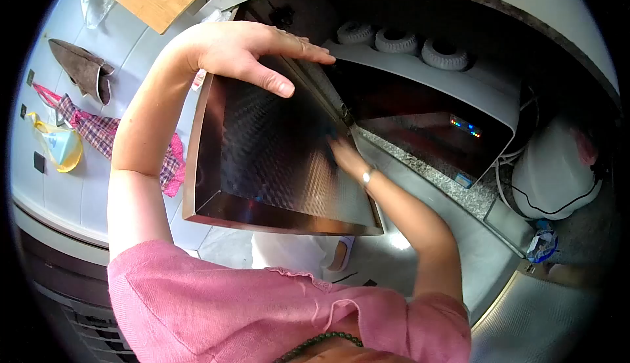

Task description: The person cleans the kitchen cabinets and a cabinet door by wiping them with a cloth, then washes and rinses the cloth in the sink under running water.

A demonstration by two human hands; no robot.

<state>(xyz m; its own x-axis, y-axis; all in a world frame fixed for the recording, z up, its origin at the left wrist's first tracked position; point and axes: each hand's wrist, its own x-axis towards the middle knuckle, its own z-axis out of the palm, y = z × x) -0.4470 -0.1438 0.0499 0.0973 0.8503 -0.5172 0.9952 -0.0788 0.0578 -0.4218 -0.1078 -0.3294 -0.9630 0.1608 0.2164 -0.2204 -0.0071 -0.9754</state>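
Note:
My left hand [252, 51] reaches over the top of a metal-framed door [282, 215] that stands swung open. Its fingers are stretched out and the thumb is spread apart, resting at the upper edge. My right hand [344, 155] is low against the patterned, shiny inner panel [275, 146] of this door. Its fingertips are blurred and in shadow. Something dark blue shows at them, but its kind is unclear.
A dark-fronted appliance [420, 110] with small coloured lights stands behind the door on a speckled counter. White ribbed rings [446, 54] lie on top. A white rounded appliance [554, 166] with cords is at right. A checked apron [98, 127] hangs on the tiled wall.

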